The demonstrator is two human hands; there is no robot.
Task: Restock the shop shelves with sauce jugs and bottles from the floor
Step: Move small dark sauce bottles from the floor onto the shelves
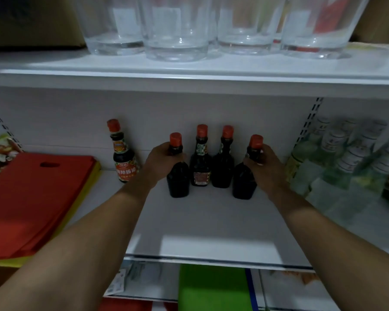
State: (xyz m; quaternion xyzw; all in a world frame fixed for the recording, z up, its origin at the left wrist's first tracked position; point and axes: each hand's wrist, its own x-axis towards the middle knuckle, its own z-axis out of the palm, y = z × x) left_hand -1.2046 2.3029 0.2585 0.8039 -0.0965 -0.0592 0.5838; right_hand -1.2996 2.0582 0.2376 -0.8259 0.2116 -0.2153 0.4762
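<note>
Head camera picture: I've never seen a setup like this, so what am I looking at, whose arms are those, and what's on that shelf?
There is no machine here. The camera sits on a person's head, looking forward and down, so the two arms are the wearer's own. The left hand grips the neck of the left sauce bottle, and the right hand grips the neck of the right sauce bottle; both bottles appear to stand on the white shelf. Behind them stand two back bottles, also dark with red caps, and a labelled bottle stands apart to the left. Flat red bags lie at the left, pale bottles crowd the right, and clear glasses sit on the shelf above.
</note>
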